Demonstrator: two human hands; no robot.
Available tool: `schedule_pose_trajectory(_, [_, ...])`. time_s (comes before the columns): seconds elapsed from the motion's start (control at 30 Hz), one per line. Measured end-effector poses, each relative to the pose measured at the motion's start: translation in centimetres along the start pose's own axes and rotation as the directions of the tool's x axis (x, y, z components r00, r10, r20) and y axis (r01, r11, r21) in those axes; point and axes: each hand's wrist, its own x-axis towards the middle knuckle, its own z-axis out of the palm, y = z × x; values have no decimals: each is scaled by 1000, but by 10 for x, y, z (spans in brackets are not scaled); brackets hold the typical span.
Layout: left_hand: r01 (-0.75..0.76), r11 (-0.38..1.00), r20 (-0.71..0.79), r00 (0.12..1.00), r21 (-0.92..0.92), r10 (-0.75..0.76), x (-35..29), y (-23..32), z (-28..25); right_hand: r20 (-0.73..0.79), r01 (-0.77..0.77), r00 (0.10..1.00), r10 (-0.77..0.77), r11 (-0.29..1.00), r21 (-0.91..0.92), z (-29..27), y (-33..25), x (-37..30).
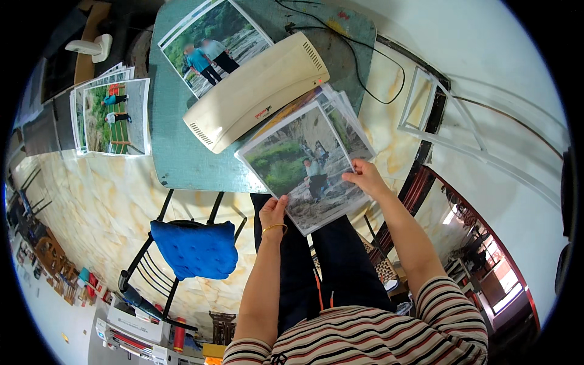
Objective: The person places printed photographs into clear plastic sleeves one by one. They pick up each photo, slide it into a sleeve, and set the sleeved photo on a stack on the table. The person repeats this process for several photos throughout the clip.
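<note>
My left hand (274, 213) pinches the lower left edge of a photo print in a clear pouch (277, 161). With thumb on top, my right hand (367, 179) grips the same print by its right edge. The picture shows people on rocks beside green bushes. More prints (350, 118) lie beneath it, partly hidden; whether my right fingers also touch them I cannot tell. Just beyond the held print, a cream laminator (258, 94) stands slantwise on the green table (173, 161), a small red light showing. Another photo print (228, 39) lies against its far side.
A stack of prints (115, 115) is left of the table. Farther back stands a white stand-like device (91, 47). A black cable (359, 55) loops off the table's right side. A chair with a blue cushion (194, 249) is at my left, and a white metal frame (450, 112) leans right.
</note>
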Motion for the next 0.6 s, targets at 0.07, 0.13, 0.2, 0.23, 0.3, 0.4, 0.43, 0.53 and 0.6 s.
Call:
schedule_pose_trajectory(0.07, [-25, 999, 1, 1000, -47, 25, 6, 4, 3, 5, -2, 1000, 2, 1000, -1, 0, -4, 4])
schedule_pose_trajectory(0.13, [-30, 998, 9, 999, -59, 31, 10, 6, 4, 3, 3, 1000, -3, 1000, 1, 0, -5, 8])
schedule_pose_trajectory(0.2, [-18, 1000, 16, 1000, 16, 18, 15, 8, 0, -5, 15, 1000, -15, 1000, 5, 1, -4, 12])
schedule_pose_trajectory(0.23, [-20, 1000, 16, 1000, -20, 20, 16, 10, 2, -4, 12, 1000, -12, 1000, -14, 1, -4, 14])
schedule_pose_trajectory(0.3, [-24, 996, 14, 1000, -91, 25, 15, 14, 7, -2, 8, 1000, -8, 999, -51, 1, -4, 16])
schedule_pose_trajectory(0.4, [1, 998, -43, 999, -58, -4, 15, 19, 10, -18, -60, 998, 59, 994, -86, 3, -10, 19])
schedule_pose_trajectory(0.43, [-7, 997, -40, 999, -71, 4, 17, 17, 9, -18, -58, 998, 57, 994, -89, 3, -8, 21])
schedule_pose_trajectory(0.53, [-18, 994, -33, 999, -107, 15, 22, 13, 8, -14, -48, 999, 46, 994, -96, 3, -5, 26])
schedule_pose_trajectory(0.6, [-10, 992, -28, 1000, -127, 7, 25, 12, 8, -8, -35, 999, 34, 994, -100, 3, -6, 27])
